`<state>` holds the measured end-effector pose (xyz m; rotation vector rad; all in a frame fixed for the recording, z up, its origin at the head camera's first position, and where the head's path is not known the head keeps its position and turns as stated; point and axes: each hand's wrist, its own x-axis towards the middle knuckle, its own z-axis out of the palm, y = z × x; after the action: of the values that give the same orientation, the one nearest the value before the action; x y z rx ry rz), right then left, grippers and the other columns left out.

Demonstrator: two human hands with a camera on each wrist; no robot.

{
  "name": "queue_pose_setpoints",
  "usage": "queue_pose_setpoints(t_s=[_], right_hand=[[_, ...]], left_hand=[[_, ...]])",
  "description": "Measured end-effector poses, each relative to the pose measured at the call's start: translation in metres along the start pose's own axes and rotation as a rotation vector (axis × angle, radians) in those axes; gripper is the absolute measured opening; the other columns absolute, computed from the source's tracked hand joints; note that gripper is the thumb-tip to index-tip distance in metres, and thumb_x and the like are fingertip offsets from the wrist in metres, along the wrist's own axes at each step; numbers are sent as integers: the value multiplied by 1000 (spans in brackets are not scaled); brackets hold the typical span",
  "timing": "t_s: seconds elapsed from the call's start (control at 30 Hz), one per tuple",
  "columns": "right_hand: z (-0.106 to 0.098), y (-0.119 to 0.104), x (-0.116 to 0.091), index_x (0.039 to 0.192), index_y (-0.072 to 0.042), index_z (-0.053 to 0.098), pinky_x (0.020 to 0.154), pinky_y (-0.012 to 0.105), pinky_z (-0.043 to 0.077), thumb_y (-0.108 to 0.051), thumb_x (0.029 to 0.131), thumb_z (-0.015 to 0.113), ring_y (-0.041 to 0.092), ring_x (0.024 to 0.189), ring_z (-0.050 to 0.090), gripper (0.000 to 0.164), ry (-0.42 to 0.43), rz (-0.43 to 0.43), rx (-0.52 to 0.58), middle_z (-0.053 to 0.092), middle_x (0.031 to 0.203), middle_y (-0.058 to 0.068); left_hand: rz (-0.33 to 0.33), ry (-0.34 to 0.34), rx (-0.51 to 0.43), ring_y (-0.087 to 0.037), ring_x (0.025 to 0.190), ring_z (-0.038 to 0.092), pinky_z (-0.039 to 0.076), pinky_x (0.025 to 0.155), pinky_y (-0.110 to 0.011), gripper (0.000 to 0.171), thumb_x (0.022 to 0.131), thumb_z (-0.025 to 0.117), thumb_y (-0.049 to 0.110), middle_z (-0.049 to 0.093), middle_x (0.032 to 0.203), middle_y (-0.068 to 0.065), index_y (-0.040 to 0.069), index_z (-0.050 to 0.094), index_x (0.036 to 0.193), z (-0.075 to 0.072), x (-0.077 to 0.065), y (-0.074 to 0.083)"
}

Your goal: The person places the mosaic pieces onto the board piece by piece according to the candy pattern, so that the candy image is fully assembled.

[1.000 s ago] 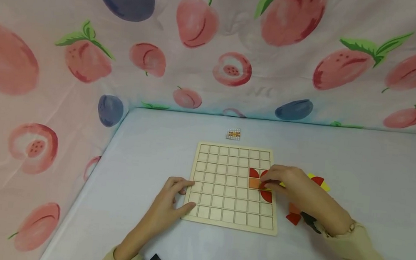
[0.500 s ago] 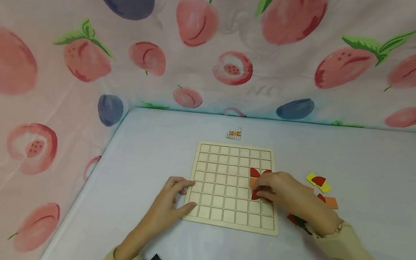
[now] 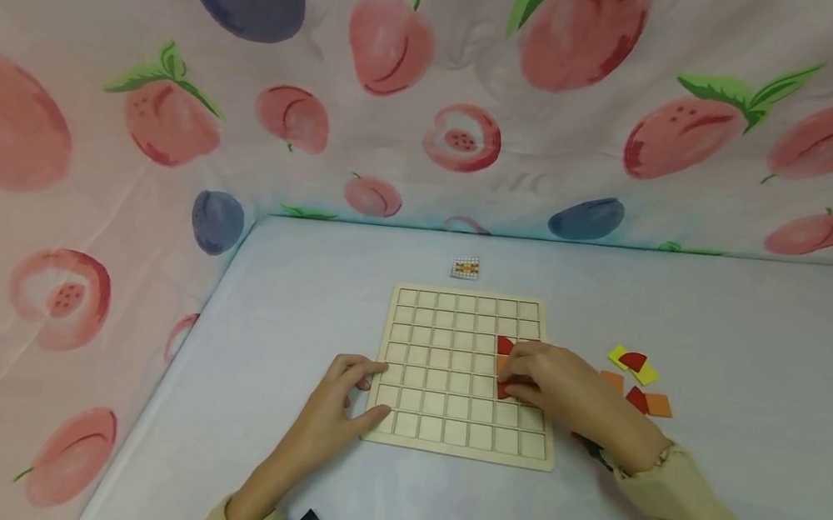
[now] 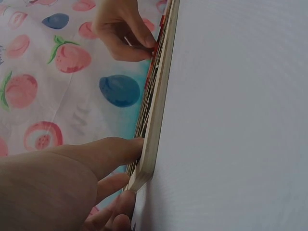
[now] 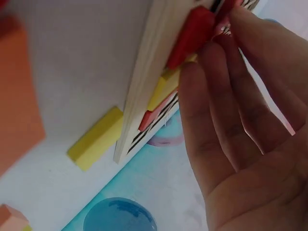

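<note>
A pale wooden grid board (image 3: 438,379) lies on the white table. My left hand (image 3: 342,404) rests at its left side, thumb and fingertips touching the edge. Over the board's right part, my right hand (image 3: 555,382) pinches a small red quarter-circle tile (image 3: 502,391) between thumb and finger, down at a grid square. Above it in the head view sit another red tile (image 3: 504,345) and an orange tile (image 3: 501,364), partly covered by the fingers. In the right wrist view, a thick red tile (image 5: 192,38) and a yellow tile (image 5: 159,91) show on the board near its edge.
Right of the board lie loose tiles: a yellow tile (image 3: 648,374), a red tile (image 3: 633,361), an orange tile (image 3: 659,405) and several others, some behind the right forearm. A small pattern card (image 3: 465,267) lies beyond the board. Fruit-print cloth (image 3: 381,156) walls the back and left.
The right hand has moved left over the board and brought the red tile down to a square below the orange one. The left hand has stayed at the board's edge.
</note>
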<state>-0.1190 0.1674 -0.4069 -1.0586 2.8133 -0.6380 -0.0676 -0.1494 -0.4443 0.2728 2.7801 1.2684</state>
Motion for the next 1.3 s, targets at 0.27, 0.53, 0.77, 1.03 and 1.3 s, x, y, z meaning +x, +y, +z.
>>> queue_pose_setpoints(t_s=[0.27, 0.53, 0.77, 1.03, 1.3], right_hand=[[6, -1, 4, 97, -16, 73, 77, 31, 54, -14, 84, 79, 8, 84, 58, 14, 18, 25, 25, 62, 94, -8], [1, 5, 0, 93, -17, 75, 72, 27, 53, -15, 80, 83, 9, 82, 59, 15, 124, -27, -53, 62, 95, -7], [-12, 11, -7, 97, -14, 74, 76, 30, 56, -10, 79, 84, 14, 95, 60, 21, 153, 1, -80, 63, 102, -3], [-18, 25, -14, 98, -11, 73, 76, 32, 56, -7, 78, 83, 15, 94, 60, 23, 178, 24, -123, 64, 100, 0], [-21, 34, -23, 108, -5, 73, 85, 42, 55, -8, 80, 81, 23, 100, 61, 30, 68, 142, -95, 66, 106, 5]], left_hand=[[-1, 2, -1, -9, 100, 49, 43, 77, -24, 51, 83, 81, 14, 50, 127, 1, 16, 62, 130, -1, 0, -1], [12, 6, -4, -9, 100, 49, 43, 77, -24, 51, 83, 81, 14, 50, 127, 2, 16, 62, 131, 0, 1, 0], [2, 6, 1, -9, 100, 50, 43, 78, -23, 52, 83, 82, 15, 50, 128, 2, 17, 62, 131, 0, 0, -3], [21, 9, 6, -9, 100, 49, 43, 77, -23, 52, 83, 81, 16, 49, 128, 2, 17, 62, 132, -1, 0, -5], [19, -7, -15, -10, 100, 48, 42, 77, -23, 51, 84, 80, 18, 50, 126, 3, 18, 61, 132, 0, -1, -7]])
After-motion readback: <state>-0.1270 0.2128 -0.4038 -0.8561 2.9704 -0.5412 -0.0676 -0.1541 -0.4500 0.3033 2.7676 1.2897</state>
